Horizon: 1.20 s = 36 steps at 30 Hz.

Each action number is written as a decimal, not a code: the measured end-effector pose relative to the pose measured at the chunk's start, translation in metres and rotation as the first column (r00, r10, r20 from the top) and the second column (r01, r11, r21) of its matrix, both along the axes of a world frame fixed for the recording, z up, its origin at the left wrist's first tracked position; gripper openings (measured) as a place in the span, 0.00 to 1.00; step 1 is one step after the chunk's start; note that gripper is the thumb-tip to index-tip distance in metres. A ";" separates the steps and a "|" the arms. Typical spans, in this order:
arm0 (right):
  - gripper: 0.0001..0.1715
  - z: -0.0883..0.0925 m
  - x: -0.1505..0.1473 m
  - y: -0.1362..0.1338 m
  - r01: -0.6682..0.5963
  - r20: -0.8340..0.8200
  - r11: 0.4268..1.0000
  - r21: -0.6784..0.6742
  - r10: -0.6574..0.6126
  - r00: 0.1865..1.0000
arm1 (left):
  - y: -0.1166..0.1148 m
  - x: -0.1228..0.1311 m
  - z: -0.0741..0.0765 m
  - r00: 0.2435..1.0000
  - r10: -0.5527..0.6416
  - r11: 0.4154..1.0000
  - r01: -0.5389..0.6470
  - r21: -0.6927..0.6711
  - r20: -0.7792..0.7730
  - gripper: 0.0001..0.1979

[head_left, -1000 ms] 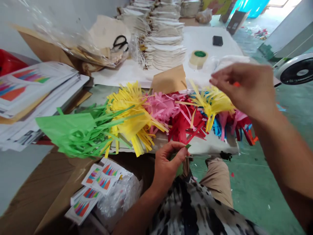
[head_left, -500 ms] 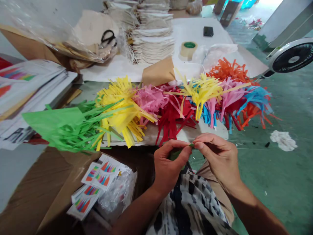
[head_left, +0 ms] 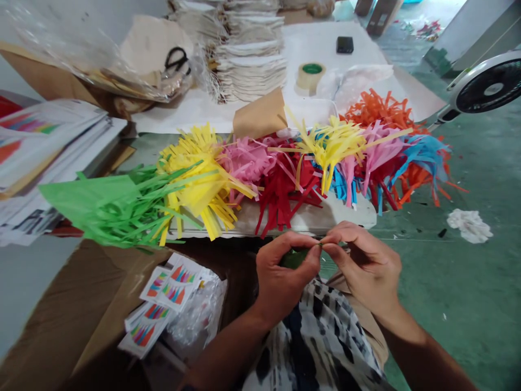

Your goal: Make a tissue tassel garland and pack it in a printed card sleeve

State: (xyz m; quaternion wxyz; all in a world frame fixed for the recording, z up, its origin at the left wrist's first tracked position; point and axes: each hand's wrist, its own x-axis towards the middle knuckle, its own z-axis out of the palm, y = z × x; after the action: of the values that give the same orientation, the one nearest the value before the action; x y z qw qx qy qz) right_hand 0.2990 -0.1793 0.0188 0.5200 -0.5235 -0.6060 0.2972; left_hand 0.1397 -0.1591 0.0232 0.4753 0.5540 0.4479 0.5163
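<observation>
My left hand is closed around a piece of green paper, which shows dark between thumb and forefinger. Thumb and forefinger of my right hand pinch the tip of that paper, right against the left fingertips. How the paper is folded or twisted there is too small to make out. Just beyond my hands, along the table edge, lies a row of fringed paper tassels: green, yellow, pink, red, a second yellow, blue and orange.
Behind the tassels are a brown paper piece, a tape roll, stacked whitish bundles and black-handled scissors. A fan stands at right. Below left, a carton holds printed cards and plastic bags.
The right fingers have closed in on the paper's tip, and less green shows between the fingertips. My hands stay nearly in place; the view has shifted slightly.
</observation>
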 end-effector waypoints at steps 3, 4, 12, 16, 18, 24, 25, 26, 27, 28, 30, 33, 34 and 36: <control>0.03 0.002 0.003 -0.003 -0.025 0.025 0.999 -0.029 0.026 0.999 | 0.000 -0.003 -0.004 0.998 -0.040 0.995 0.045 0.094 -0.048 0.02; 0.02 0.003 0.003 -0.004 -0.026 0.014 0.998 -0.049 0.027 1.000 | 0.000 -0.004 -0.005 0.997 -0.041 0.988 0.050 0.148 -0.064 0.02; 0.05 0.001 0.000 -0.013 0.001 -0.082 0.998 -0.066 -0.007 0.997 | -0.002 -0.003 -0.003 0.992 -0.117 0.988 0.121 0.091 -0.047 0.03; 0.04 0.001 0.003 -0.015 0.039 -0.089 0.998 -0.044 -0.043 0.995 | -0.003 -0.005 0.003 0.991 -0.118 0.993 0.119 0.011 -0.055 0.04; 0.09 0.002 0.006 -0.016 0.015 -0.074 0.999 -0.029 -0.018 0.997 | -0.001 -0.007 0.004 0.987 -0.129 0.989 0.135 0.059 -0.096 0.04; 0.09 0.004 0.016 -0.018 -0.028 -0.127 0.994 -0.109 0.013 0.992 | 0.004 -0.007 0.000 0.977 -0.139 0.958 0.174 0.228 -0.163 0.03; 0.07 0.004 0.017 -0.019 -0.025 -0.137 0.992 -0.124 0.008 0.991 | 0.005 -0.007 -0.001 0.975 -0.146 0.945 0.188 0.269 -0.168 0.02; 0.07 0.003 0.018 -0.020 -0.027 -0.147 0.990 -0.136 0.007 0.989 | 0.006 -0.006 -0.002 0.972 -0.156 0.929 0.205 0.307 -0.178 0.02; 0.06 0.003 0.019 -0.021 -0.034 -0.158 0.989 -0.146 0.010 0.987 | 0.006 -0.006 -0.003 0.967 -0.170 0.914 0.227 0.336 -0.191 0.02; 0.05 0.004 0.019 -0.022 -0.040 -0.166 0.987 -0.154 0.014 0.986 | 0.007 -0.006 -0.003 0.961 -0.186 0.903 0.248 0.350 -0.203 0.02; 0.04 0.004 0.019 -0.023 -0.035 -0.163 0.986 -0.166 0.007 0.987 | 0.007 -0.007 -0.003 0.952 -0.224 0.905 0.283 0.319 -0.209 0.02; 0.02 0.005 0.019 -0.022 0.030 -0.132 0.981 -0.193 -0.056 0.990 | 0.005 -0.006 -0.002 0.944 -0.280 0.937 0.308 0.165 -0.175 0.03; 0.01 0.005 0.019 -0.022 0.054 -0.129 0.978 -0.202 -0.081 0.988 | 0.004 -0.006 -0.002 0.947 -0.280 0.948 0.298 0.110 -0.157 0.04; 0.01 0.004 0.019 -0.022 0.083 -0.132 0.972 -0.218 -0.114 0.985 | 0.002 -0.004 -0.004 0.960 -0.252 0.966 0.258 0.035 -0.120 0.06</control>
State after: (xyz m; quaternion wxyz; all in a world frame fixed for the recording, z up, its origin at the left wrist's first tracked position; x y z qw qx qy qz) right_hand 0.3183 -0.2013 0.0231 0.5179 -0.5825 -0.5050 0.3707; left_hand 0.1353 -0.1570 0.0197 0.4974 0.6474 0.3862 0.4293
